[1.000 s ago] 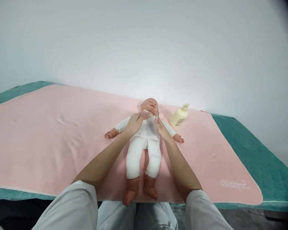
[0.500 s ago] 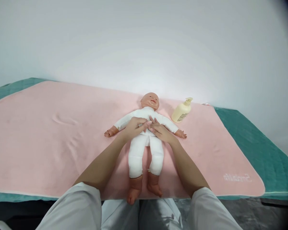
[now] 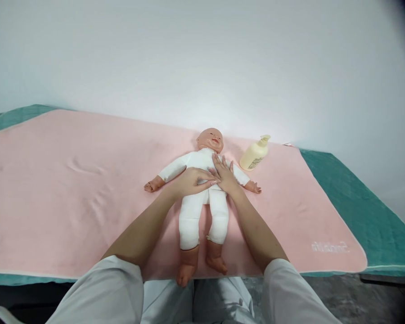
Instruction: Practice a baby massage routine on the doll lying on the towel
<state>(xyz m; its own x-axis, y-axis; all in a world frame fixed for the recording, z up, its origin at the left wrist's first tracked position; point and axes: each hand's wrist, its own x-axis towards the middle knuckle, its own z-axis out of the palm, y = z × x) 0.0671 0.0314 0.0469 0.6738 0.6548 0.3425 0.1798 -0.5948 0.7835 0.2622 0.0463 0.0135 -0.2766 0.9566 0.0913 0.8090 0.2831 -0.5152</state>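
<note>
Baby doll (image 3: 205,197), in white top and trousers, lies face-up on the pink blanket (image 3: 114,193). Both hands have come down from its chin to the torso. Left hand (image 3: 194,181): open, flattish, laid across the belly, fingertips meeting the other hand. Right hand (image 3: 225,177): open, slid higher within the last half second, fingers now spread over the chest. Neither grips anything visible. Judgement: the work has shifted from face to trunk. Pale-yellow pump bottle (image 3: 253,156) stays put near the doll's arm; green bedcover (image 3: 357,211) shows farther out
</note>
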